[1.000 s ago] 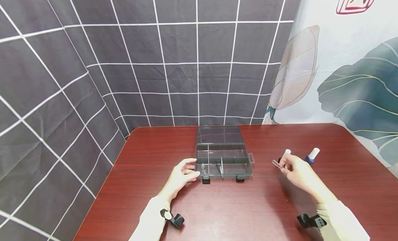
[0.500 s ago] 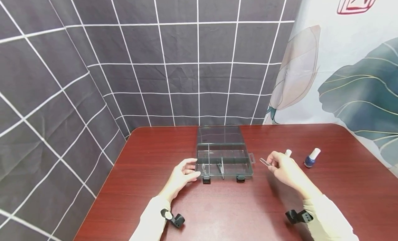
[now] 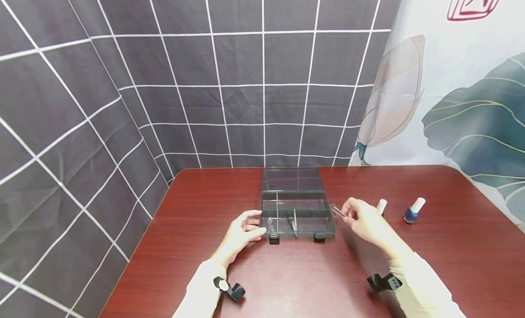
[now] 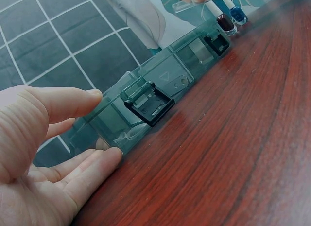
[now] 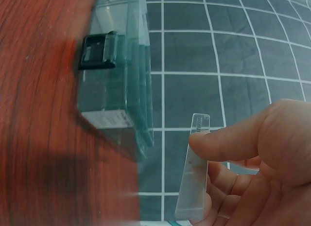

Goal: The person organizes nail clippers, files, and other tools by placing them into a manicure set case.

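A clear, grey-tinted compartment box (image 3: pixel 305 223) lies on the table with its lid raised at the back. My left hand (image 3: pixel 242 229) holds its front left corner, thumb at the front and fingers on the left side. My right hand (image 3: pixel 367 220) pinches a glass nail file (image 5: pixel 194 172) between thumb and fingers, just right of the box. The file is clear with a frosted stretch and small print at one end. In the box, slim metal tools (image 3: pixel 292 222) lean by a divider. A small clear item (image 3: pixel 270 223) sits in the front left compartment.
A blue nail polish bottle (image 3: pixel 411 214) with a white cap stands to the right on the red-brown table (image 3: pixel 303 277). A dark nail polish bottle (image 4: pixel 226 23) is partly hidden by my right hand in the head view. Two black latches stick out from the box front.
My right hand has moved left with the nail file, from beside the polish bottles to near the box's right side. The left hand stays on the box corner.
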The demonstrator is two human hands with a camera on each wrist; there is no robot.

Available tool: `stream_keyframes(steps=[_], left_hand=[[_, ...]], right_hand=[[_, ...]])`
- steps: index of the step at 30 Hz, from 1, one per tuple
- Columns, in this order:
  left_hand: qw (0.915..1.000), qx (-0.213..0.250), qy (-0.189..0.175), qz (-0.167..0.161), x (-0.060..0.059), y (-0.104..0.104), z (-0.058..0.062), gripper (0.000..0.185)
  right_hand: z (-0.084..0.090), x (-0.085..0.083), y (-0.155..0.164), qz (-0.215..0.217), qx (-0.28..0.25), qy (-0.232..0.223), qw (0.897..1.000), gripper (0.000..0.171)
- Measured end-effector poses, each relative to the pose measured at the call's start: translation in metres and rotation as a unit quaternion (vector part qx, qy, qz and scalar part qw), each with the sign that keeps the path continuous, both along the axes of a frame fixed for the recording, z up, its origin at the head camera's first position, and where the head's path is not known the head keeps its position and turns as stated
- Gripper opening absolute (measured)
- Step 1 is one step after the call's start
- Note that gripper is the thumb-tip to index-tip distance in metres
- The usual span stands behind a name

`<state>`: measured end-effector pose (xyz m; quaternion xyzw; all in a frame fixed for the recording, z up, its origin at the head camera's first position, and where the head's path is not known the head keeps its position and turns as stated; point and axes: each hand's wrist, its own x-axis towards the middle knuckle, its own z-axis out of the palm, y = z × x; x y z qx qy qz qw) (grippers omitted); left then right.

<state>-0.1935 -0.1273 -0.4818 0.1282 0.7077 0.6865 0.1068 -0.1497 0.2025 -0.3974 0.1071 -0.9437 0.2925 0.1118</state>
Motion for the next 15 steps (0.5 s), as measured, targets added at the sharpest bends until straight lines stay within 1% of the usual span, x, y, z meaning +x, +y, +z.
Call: stream_keyframes(steps=[7,15], left_hand=[[1.0,0.003,0.004,-0.004,0.001,0.001,0.001,0.056],[1.0,0.002,-0.001,0.001,0.001,0.0,0.001,0.055]], right_hand=[[-0.001,-0.004,-0.013,0.004,-0.003,-0.007,1.0,0.019],[-0.006,-0.011,-0.028,0.03,-0.006,0.003,1.0,0.021]])
